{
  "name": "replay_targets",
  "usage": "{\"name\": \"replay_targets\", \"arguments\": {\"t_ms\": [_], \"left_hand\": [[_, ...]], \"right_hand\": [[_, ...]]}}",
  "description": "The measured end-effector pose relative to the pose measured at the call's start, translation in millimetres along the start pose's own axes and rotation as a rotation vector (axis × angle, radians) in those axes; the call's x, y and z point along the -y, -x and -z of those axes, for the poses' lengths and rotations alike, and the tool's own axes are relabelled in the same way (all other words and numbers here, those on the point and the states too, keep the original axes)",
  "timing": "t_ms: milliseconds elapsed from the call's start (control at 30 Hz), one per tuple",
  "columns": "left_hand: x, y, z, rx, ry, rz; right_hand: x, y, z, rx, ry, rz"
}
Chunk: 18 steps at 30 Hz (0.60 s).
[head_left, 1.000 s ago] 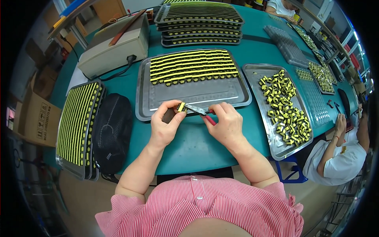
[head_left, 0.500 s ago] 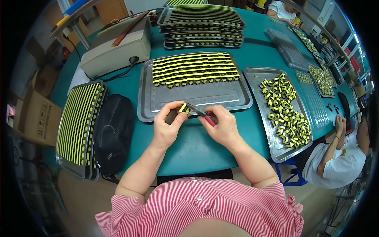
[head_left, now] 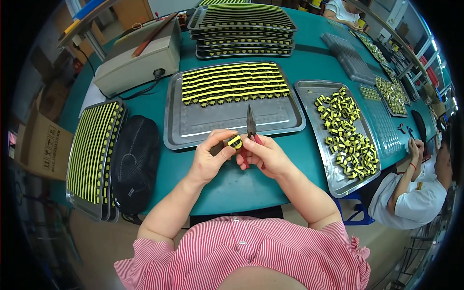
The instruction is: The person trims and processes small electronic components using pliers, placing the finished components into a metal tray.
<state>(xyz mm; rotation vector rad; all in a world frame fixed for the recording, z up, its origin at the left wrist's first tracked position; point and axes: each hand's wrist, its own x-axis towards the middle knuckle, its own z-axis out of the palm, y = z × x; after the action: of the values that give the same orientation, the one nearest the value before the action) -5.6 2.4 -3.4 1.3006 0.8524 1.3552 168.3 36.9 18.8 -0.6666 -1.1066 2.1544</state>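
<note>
Between the fingertips of my left hand is a small transformer, black with yellow tape. My right hand is closed round the red handles of long-nose pliers, whose dark jaws point away from me. The pliers stand just right of the transformer; my right thumb is close to it, and I cannot tell whether they touch. Beyond both hands lies a metal tray with rows of the same yellow-and-black transformers across its far half. Its near part is bare metal.
At right, another tray holds loose transformers. Stacked full trays stand at the back, others at left beside a black bag. A beige device with a cable sits back left. Co-workers sit along the right.
The pliers' jaws have swung away from the transformer, from pointing left at it to pointing forward. Both hands have come slightly nearer me, and the transformer has turned in my left fingers.
</note>
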Motion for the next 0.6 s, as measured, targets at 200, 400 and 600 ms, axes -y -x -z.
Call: {"name": "replay_targets", "arguments": {"t_ms": [200,400,600], "left_hand": [[2,2,1,0.021,0.042,0.076],[-9,0,1,-0.1,0.442,0.308],[-11,-1,1,-0.201,0.463,0.398]], "right_hand": [[-1,0,1,0.013,-0.02,0.025],[-3,0,-5,-0.154,0.448,0.254],[-14,-2,-8,-0.181,0.838,0.39]]}}
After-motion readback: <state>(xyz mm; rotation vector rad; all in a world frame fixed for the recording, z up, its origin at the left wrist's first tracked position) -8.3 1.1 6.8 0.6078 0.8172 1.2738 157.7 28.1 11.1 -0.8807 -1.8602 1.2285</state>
